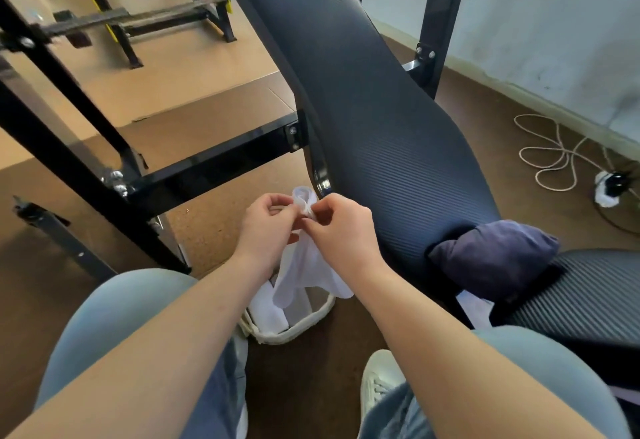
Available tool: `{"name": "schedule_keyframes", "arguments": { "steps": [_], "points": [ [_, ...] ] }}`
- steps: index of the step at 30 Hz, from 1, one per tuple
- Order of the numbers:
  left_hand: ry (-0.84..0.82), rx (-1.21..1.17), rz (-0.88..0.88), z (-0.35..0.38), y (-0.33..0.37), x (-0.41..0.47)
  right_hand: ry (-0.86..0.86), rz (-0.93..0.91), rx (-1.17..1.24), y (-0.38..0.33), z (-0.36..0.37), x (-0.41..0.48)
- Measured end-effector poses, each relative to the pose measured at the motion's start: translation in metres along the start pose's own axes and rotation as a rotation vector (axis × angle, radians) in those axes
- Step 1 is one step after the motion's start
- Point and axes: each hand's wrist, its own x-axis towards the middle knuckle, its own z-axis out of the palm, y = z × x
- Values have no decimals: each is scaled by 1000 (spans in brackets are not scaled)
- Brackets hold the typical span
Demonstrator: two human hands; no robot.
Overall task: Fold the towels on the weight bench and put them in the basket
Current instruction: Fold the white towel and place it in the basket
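Both hands, left hand (268, 227) and right hand (341, 230), pinch the white towel (306, 265) above the basket (294, 333) at six o'clock; match corners squarely before creasing.

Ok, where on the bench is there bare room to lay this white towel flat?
The long ribbed pad of the weight bench lies bare above the dark blue towel. It is crowded near you: that towel covers the pad's lower end, and both hands, left hand and right hand, hold the white towel over the basket.

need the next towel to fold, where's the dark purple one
In the head view, the dark purple towel lies bunched on the weight bench, right of the right hand.
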Motion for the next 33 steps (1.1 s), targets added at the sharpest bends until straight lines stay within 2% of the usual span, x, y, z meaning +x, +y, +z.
{"name": "schedule_keyframes", "arguments": {
  "steps": [4, 9, 15, 17, 20, 28, 33],
  "points": [
    [-60, 3, -23, -1, 6, -1, -32, -17, -52, 4, -7, 8],
    [-109, 65, -235, -7, 2, 6, -139, 19, -90, 16, -10, 2],
    [-111, 94, -388, -25, 6, 11, -158, 18, -30, 18, -13, -4],
    [-96, 122, -391, -31, 4, 9, -170, 1, 5, 16, -16, -6],
    [-163, 169, -396, -38, -3, 6, -219, -69, 0, 12, -19, -7],
    [-211, 261, -421, -47, -14, 10, -295, -154, -180, 13, -19, -7],
    [-128, 431, -228, -46, -22, 17, -298, -156, -279, 18, -16, -5]
  ]
}}
